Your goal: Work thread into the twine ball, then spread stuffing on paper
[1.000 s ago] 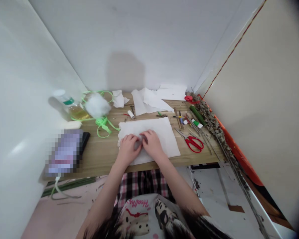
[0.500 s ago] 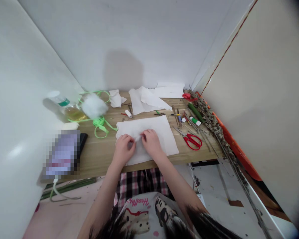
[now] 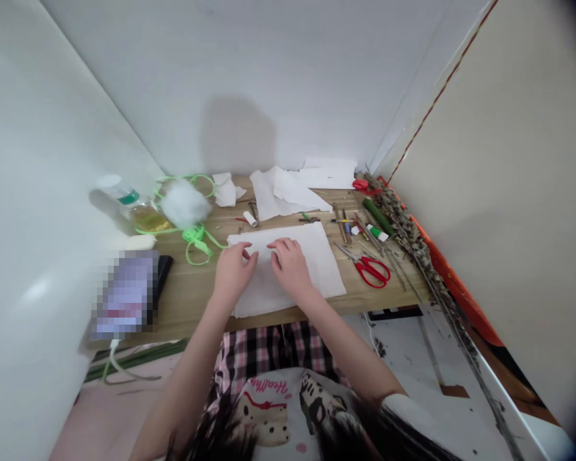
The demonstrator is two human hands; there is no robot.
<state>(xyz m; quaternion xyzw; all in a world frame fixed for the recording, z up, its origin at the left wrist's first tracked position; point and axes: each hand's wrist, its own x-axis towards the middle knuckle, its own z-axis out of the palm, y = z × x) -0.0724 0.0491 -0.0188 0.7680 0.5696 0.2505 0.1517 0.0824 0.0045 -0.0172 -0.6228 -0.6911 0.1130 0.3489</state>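
A large white paper sheet (image 3: 317, 256) lies flat on the wooden table (image 3: 192, 294) in front of me. My left hand (image 3: 233, 272) rests on its left half, fingers curled with the tips pressing the sheet. Beside it, my right hand (image 3: 290, 266) also lies on the sheet, fingers bent and held together, fingertips toward the far edge. The two hands sit a short gap apart. Whether either one pinches the paper I cannot make out.
Red scissors (image 3: 372, 270) lie right of the sheet, with sticks, pens and a glue tube (image 3: 378, 233) behind them. Dried branches (image 3: 413, 243) line the right edge. White fluff (image 3: 185, 203), green ribbon (image 3: 196, 240), a bottle (image 3: 134, 208) and torn papers (image 3: 288, 189) sit at the back; a phone (image 3: 127, 291) stands left.
Both hands have slid up the sheet toward its far edge and spread slightly apart. The sheet now lies flatter under them.
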